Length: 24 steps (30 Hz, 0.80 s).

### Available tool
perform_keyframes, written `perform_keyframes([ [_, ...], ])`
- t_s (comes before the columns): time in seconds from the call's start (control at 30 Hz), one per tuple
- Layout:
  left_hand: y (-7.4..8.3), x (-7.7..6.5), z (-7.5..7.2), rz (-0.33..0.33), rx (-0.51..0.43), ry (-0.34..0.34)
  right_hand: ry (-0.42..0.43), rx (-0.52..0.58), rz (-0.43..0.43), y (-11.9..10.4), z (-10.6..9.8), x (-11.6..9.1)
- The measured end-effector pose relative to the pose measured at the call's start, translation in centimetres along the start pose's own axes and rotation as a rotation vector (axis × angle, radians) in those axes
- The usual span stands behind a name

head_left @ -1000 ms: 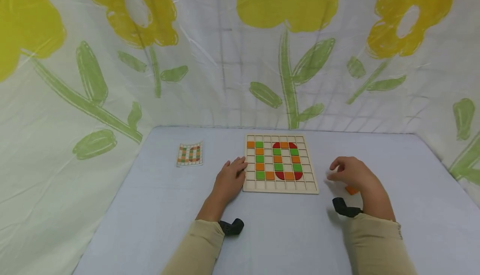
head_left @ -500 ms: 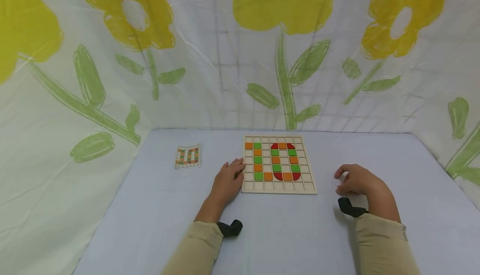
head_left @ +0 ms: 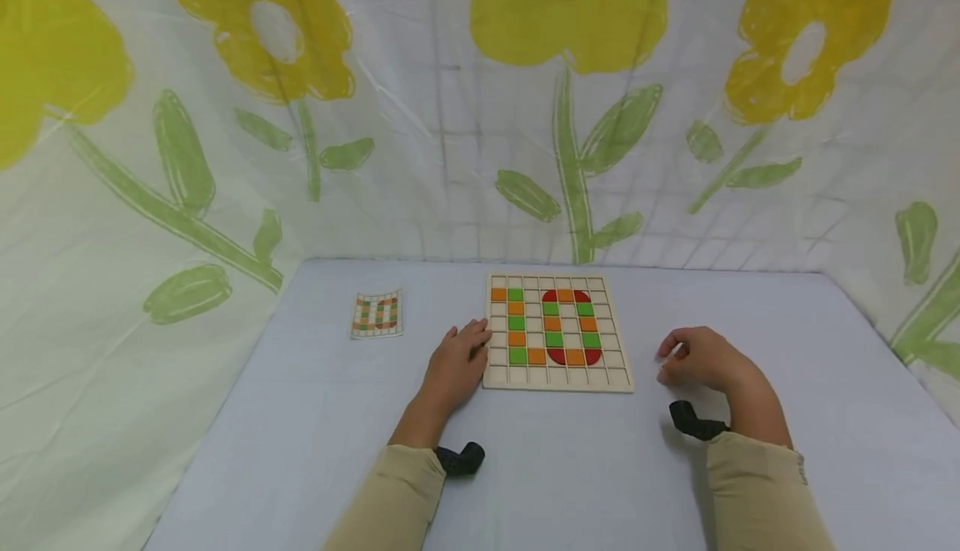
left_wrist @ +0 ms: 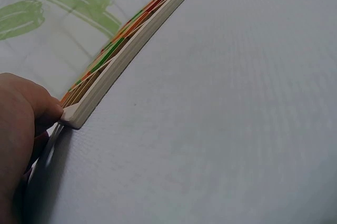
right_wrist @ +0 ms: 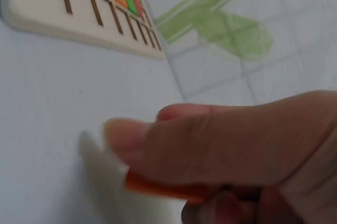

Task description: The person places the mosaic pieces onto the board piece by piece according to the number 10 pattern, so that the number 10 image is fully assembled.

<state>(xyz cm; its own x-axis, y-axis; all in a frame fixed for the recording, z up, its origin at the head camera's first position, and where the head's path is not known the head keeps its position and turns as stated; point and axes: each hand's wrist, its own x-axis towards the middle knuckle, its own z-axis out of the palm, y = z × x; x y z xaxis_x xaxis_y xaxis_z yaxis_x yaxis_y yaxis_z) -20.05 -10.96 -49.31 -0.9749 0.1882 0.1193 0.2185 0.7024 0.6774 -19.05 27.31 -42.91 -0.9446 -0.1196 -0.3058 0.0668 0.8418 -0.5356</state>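
A wooden grid board (head_left: 558,378) lies flat on the table, with orange, green and red tiles set in its cells like a one and an oval zero. Along its left edge rests my left hand (head_left: 455,363), fingers extended; in the left wrist view the thumb (left_wrist: 47,105) touches the board's near corner. To the right of the board, low over the table, my right hand (head_left: 701,359) pinches an orange tile (right_wrist: 163,188) between thumb and fingers. That tile is hidden in the head view.
Left of the board, a small printed card (head_left: 377,315) shows a similar coloured grid pattern. The white table (head_left: 555,468) ends at a flower-printed cloth (head_left: 390,201) behind. Black wrist cameras (head_left: 461,458) stick out from both cuffs.
The orange tile lay on the table beside the right wrist; my right hand drew back over it, took hold of it and has shifted slightly left. My left hand stays at the board.
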Motion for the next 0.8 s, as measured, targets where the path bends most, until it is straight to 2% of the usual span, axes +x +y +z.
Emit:
perform_keyframes([
  [0.13, 0.0, -0.1, -0.1, 0.003, 0.006, 0.001, 0.09, 0.063, -0.051, -1.5, 0.3, 0.4],
  [0.27, 0.0, 0.0, 0.0, 0.01, 0.004, 0.008, 0.12, 0.121, -0.08, -4.4, 1.2, 0.7],
  [0.53, 0.1, 0.2, 0.2, 0.01, -0.004, -0.006, 0.089, 0.095, -0.292, -10.9, 5.6, 2.4],
  [0.67, 0.2, 0.1, 0.0, 0.013, 0.001, -0.01, 0.104, 0.085, -0.329, -13.9, 7.8, 3.4],
  [0.8, 0.1, 0.2, -0.2, 0.024, 0.023, -0.005, 0.132, 0.057, -0.331, -16.0, 9.5, 4.6],
])
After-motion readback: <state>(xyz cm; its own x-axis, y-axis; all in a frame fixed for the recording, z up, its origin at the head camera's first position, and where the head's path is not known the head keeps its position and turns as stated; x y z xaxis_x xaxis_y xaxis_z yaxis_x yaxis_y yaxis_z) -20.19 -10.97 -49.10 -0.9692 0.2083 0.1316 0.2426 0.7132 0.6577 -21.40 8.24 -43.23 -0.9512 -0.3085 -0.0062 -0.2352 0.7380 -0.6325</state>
